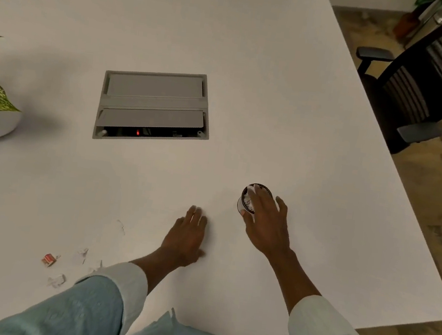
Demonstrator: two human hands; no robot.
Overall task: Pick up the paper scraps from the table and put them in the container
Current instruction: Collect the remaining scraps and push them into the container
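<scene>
Currently the container [249, 198], a small round cup with a dark rim, stands on the white counter [279, 91] and already holds crumpled white paper, so part of the task appears done. The right hand [266, 220] hovers over its mouth with fingers [261, 200] spread and gripping nothing visible; a deposit seems to be in progress or just made. The left hand [186, 235] lies flat on the counter just left of the container, fingers extended, holding nothing.

Remaining work: several paper scraps [57, 281] lie well to the left of the container, near the left sleeve. One scrap [48, 259] carries a red patch; any print on it is too small to read. No brand, label or writing is legible on the container.

Farther from the container, beyond it and to the left, a grey cable hatch [153, 106] is set into the counter.
</scene>
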